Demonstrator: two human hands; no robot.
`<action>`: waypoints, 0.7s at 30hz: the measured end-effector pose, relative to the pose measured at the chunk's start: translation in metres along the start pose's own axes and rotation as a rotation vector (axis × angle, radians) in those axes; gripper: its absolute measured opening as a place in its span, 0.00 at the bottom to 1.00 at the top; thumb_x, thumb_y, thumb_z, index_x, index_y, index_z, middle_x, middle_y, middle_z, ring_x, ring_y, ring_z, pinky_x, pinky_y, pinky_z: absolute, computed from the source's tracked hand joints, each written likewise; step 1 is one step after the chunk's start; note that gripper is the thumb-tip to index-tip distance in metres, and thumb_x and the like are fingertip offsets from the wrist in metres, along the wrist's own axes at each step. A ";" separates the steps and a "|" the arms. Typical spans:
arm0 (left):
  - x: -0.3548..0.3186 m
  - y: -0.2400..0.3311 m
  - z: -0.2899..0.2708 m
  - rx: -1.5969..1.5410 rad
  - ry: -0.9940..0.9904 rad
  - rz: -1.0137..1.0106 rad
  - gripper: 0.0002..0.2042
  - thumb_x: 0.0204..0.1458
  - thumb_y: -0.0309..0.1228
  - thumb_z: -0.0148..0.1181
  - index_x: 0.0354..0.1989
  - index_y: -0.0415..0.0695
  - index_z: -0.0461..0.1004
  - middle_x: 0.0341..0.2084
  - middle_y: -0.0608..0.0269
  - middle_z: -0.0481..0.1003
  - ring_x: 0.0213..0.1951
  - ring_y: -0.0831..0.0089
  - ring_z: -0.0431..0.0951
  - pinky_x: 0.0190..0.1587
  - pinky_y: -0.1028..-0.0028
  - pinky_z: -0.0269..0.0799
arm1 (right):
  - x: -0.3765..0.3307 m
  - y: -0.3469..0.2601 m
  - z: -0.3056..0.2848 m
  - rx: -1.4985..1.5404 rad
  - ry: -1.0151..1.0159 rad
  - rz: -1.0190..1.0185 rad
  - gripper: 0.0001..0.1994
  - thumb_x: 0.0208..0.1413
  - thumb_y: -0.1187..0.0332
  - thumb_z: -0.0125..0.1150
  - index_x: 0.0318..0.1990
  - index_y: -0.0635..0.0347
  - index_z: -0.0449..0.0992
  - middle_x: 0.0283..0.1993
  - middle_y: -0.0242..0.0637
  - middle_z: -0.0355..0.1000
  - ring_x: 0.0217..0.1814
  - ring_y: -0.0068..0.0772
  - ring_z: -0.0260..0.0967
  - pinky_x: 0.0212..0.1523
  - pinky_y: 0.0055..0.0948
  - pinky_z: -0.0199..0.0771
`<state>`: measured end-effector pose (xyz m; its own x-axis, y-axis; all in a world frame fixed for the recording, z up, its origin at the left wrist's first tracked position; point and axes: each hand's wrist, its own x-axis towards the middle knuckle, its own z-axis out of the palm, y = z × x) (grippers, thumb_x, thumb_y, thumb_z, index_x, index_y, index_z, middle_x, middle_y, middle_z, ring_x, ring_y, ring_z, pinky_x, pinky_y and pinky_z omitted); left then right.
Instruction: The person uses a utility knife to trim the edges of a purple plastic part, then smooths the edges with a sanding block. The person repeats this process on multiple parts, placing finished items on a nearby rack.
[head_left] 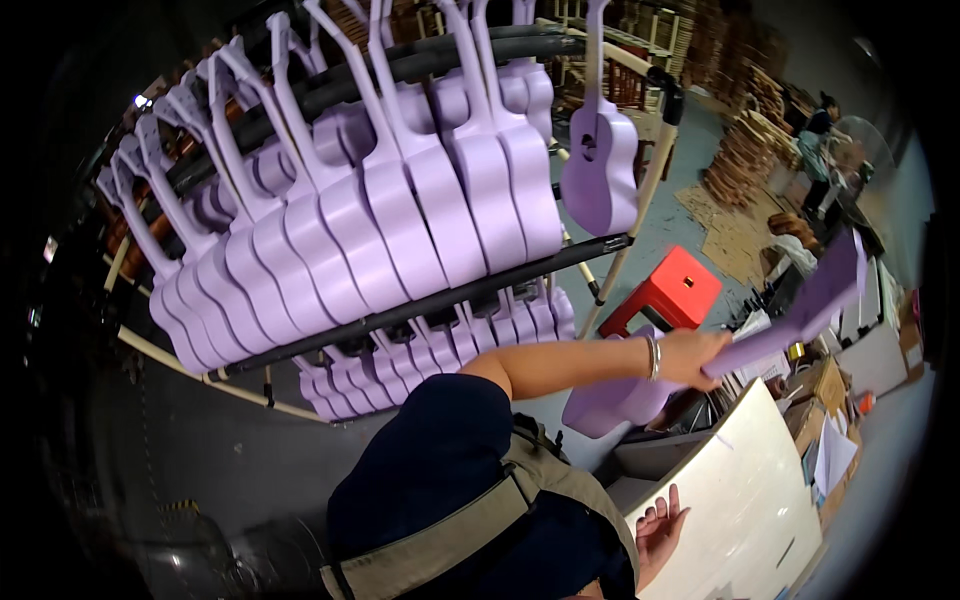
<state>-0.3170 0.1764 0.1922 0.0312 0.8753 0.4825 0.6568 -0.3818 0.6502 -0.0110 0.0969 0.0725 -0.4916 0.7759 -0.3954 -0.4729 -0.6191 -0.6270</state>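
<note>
Guitar (pixel 612 405), lilac and acoustic in shape, gripped by the neck (pixel 770 345) in the left hand (pixel 692 358), fingers wrapped around it close above the body. Reaches across to the right with that arm, navy sleeve (pixel 430 440) at the shoulder and metal bracelet (pixel 654 358) at the wrist, partly covering the guitar's body. Tilted, with headstock (pixel 848 268) up to the right and body down to the left, beside a pale tabletop (pixel 750 480). With the right hand (pixel 658 535), holds nothing visible: palm up, fingers loosely spread and slightly curled, near the tabletop's left edge; cannot tell about contact. To the left, on a rack of pale pipes with black padded rails (pixel 450 307), a packed upper row of lilac guitars (pixel 350 245), a lower row (pixel 350 388) beneath, and one single guitar (pixel 610 170) at the right end. Near the held guitar, a red stool (pixel 690 282); farther right, loose papers (pixel 833 455); in the background, stacked brown sheets (pixel 745 165) and another person (pixel 818 150)
</note>
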 end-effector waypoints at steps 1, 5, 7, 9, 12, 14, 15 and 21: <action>0.002 -0.003 -0.024 -0.011 0.002 -0.039 0.22 0.41 0.40 0.63 0.39 0.40 0.64 0.21 0.51 0.73 0.25 0.55 0.75 0.27 0.64 0.70 | 0.011 0.004 0.004 0.030 -0.062 0.048 0.28 0.62 0.49 0.41 0.63 0.58 0.56 0.34 0.30 0.71 0.28 0.20 0.66 0.24 0.19 0.68; 0.015 0.005 -0.103 0.061 0.034 -0.225 0.22 0.45 0.47 0.61 0.31 0.36 0.67 0.19 0.50 0.72 0.24 0.58 0.76 0.30 0.64 0.72 | 0.033 0.007 0.019 -0.133 -0.065 0.098 0.25 0.62 0.53 0.44 0.61 0.58 0.60 0.38 0.29 0.71 0.32 0.19 0.65 0.31 0.19 0.65; 0.027 -0.023 -0.134 0.071 0.192 -0.014 0.25 0.46 0.51 0.59 0.30 0.36 0.65 0.16 0.51 0.71 0.25 0.60 0.77 0.30 0.66 0.73 | 0.044 0.010 0.027 -0.203 -0.066 0.122 0.25 0.61 0.52 0.45 0.60 0.58 0.61 0.38 0.29 0.72 0.33 0.20 0.65 0.32 0.20 0.65; 0.045 -0.024 -0.165 -0.032 0.228 0.016 0.25 0.47 0.51 0.60 0.30 0.35 0.68 0.18 0.53 0.74 0.24 0.66 0.77 0.30 0.67 0.73 | 0.046 0.008 0.032 -0.209 -0.080 0.124 0.25 0.62 0.52 0.44 0.59 0.59 0.62 0.38 0.29 0.72 0.32 0.20 0.65 0.32 0.21 0.65; 0.075 -0.018 -0.207 0.009 0.187 -0.099 0.15 0.50 0.43 0.60 0.29 0.42 0.74 0.24 0.59 0.78 0.28 0.75 0.78 0.32 0.75 0.74 | 0.042 0.004 0.026 -0.213 -0.005 0.079 0.24 0.62 0.52 0.44 0.58 0.59 0.63 0.37 0.29 0.72 0.32 0.20 0.65 0.32 0.20 0.65; 0.089 -0.024 -0.214 0.059 0.552 0.118 0.20 0.54 0.45 0.51 0.26 0.37 0.73 0.24 0.55 0.73 0.29 0.69 0.73 0.33 0.71 0.67 | 0.035 0.003 0.021 -0.202 0.052 0.063 0.23 0.62 0.52 0.44 0.57 0.59 0.64 0.37 0.29 0.72 0.33 0.20 0.66 0.32 0.20 0.66; 0.087 -0.007 -0.247 0.261 0.470 -0.109 0.22 0.52 0.48 0.54 0.27 0.37 0.73 0.22 0.58 0.73 0.26 0.71 0.73 0.29 0.72 0.68 | 0.033 0.009 0.024 -0.176 0.042 0.093 0.23 0.61 0.52 0.44 0.57 0.59 0.64 0.37 0.29 0.72 0.33 0.20 0.66 0.32 0.20 0.66; 0.112 -0.054 -0.325 0.230 0.421 -0.277 0.17 0.51 0.44 0.59 0.32 0.39 0.75 0.17 0.65 0.74 0.19 0.78 0.74 0.17 0.80 0.64 | 0.021 0.015 0.003 -0.146 0.144 0.076 0.23 0.61 0.53 0.46 0.56 0.59 0.65 0.36 0.28 0.72 0.31 0.19 0.68 0.31 0.20 0.68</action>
<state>-0.5944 0.1988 0.4020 -0.4389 0.7214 0.5357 0.7469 -0.0385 0.6638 -0.0307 0.1040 0.0570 -0.4072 0.7437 -0.5302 -0.3225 -0.6602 -0.6784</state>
